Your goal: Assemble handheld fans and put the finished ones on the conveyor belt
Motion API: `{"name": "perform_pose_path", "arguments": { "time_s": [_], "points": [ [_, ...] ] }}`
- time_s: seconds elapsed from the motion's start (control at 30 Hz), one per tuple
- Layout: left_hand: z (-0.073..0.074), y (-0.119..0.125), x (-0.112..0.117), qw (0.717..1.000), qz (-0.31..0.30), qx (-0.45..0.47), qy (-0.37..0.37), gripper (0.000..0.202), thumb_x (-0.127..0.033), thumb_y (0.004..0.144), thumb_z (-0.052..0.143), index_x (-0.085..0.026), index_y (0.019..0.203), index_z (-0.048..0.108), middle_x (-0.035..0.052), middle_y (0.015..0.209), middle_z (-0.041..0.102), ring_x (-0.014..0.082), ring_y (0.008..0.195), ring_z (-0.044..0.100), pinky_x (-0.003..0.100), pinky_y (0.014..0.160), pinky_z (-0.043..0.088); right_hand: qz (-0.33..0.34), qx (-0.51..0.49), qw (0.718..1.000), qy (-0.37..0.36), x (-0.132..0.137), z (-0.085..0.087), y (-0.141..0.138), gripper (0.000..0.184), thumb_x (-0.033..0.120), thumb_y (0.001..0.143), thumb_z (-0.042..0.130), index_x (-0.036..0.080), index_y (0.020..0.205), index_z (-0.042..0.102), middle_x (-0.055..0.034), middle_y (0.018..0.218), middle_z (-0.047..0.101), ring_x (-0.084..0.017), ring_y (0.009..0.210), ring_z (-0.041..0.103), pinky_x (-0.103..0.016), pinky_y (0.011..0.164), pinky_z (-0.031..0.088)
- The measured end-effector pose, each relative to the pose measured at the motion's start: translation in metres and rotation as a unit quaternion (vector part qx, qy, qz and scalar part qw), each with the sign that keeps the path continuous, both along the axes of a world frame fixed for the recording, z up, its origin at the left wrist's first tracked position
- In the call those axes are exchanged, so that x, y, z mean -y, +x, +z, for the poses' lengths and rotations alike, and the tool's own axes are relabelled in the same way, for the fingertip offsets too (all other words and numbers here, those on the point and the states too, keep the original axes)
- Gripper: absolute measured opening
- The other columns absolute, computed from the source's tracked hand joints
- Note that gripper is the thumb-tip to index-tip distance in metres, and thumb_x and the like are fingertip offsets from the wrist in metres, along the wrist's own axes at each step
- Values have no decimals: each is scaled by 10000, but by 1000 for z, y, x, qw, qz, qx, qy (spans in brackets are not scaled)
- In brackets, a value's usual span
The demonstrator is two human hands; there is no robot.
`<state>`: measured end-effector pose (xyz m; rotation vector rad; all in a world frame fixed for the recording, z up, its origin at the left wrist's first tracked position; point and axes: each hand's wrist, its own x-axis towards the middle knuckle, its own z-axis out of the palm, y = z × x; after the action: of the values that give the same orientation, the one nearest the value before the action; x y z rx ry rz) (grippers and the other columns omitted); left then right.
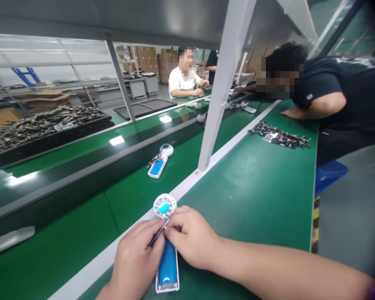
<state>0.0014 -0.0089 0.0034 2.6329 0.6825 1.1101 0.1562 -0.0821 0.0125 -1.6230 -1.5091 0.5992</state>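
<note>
Handheld fan (pixel 164 207) sits on the green desk (pixel 243 208) right at the grip, lying face up with its long axis running 12 to 6 o'clock. Head view: round white vented head (pixel 158 204) with teal centre points to 12 o'clock from the hands, blue handle (pixel 168 262) with white frame runs to 6 o'clock. Work in hand looks like tool work at the neck where head meets handle. Left hand (pixel 136 260) is clenched around a slim dark-handled tool (pixel 158 234), maybe a small screwdriver, exact type unclear, its metal tip at the neck. Right hand (pixel 190 237) grasps the fan from the 3 o'clock side, fingers curled over the neck, partly hiding it, so the tip's exact contact point can't be seen. Both hands touch each other at the knuckles. Second fan (pixel 159 164), blue and white, lies at about 12 o'clock on a lower green belt (pixel 125 204) past the white desk edge strip (pixel 112 258). Pile of dark metal parts (pixel 279 135) lies on the desk near 1 o'clock, beside a co-worker in a dark shirt (pixel 328 100) leaning over at 2 o'clock. Another co-worker in a white shirt (pixel 183 81) sits far off at 12 o'clock, cardboard boxes (pixel 146 62) behind.
</note>
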Motion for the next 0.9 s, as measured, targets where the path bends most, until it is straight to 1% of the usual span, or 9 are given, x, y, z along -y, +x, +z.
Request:
{"name": "perform_pose_path", "arguments": {
  "time_s": [0.07,0.17,0.3,0.37,0.47,0.53,0.6,0.77,0.9],
  "points": [
    [0,0,0,1000,-11,-7,21,153,-183,868,577,-201,919,720,7,889,754,135,794,713,226,760,596,2,0,1000,-8,0,0,1,247,123,818,550,175,577,528,29,684,629,-126,699,562,-264,710,410],
    [-1,-2,2,998,-23,-25,54,164,-174,881,563,-183,950,712,26,903,753,150,807,711,249,760,598,9,-2,1000,-19,1,2,2,256,129,812,543,172,562,509,23,659,611,-125,677,559,-255,684,411],
    [-1,-5,4,996,-23,-56,72,182,-160,877,569,-167,1004,700,50,957,749,170,865,706,281,821,588,12,-13,1000,-20,2,5,3,263,117,801,531,177,546,526,10,665,627,-133,672,572,-255,671,425],
    [0,-5,4,995,-20,-73,64,197,-154,876,562,-169,1018,698,51,967,748,172,872,705,280,830,585,6,-19,1000,-15,1,5,3,266,113,794,531,183,537,542,9,651,627,-136,655,571,-257,662,430],
    [2,-4,4,995,-14,-83,48,219,-149,878,535,-180,1018,700,43,952,749,168,848,709,265,802,589,-36,-44,998,-26,1,4,2,237,131,760,570,192,532,579,11,608,613,-140,623,562,-253,614,424],
    [2,-4,5,996,-7,-83,40,216,-153,877,531,-185,1004,703,39,942,751,169,836,711,260,787,591,-69,-71,994,-43,2,2,2,170,136,729,602,199,573,633,13,617,626,-140,618,565,-249,592,420],
    [2,-4,6,996,2,-83,29,207,-164,877,535,-188,992,705,36,940,752,169,833,713,257,782,591,-85,-90,991,-44,2,1,0,129,127,715,615,202,623,667,12,651,647,-140,636,574,-249,609,429],
    [1,-3,8,996,27,-85,6,203,-181,880,541,-194,989,712,33,949,752,171,838,714,260,792,589,-85,-114,990,-6,3,-4,-2,121,115,730,636,196,649,674,2,719,674,-148,717,601,-266,699,453],
    [1,-3,8,997,14,-79,-1,199,-174,879,545,-195,980,716,37,933,751,171,830,711,259,786,586,-68,-124,990,14,2,-7,-1,139,100,743,642,203,666,696,6,731,690,-153,757,612,-275,747,455]
  ]
}}
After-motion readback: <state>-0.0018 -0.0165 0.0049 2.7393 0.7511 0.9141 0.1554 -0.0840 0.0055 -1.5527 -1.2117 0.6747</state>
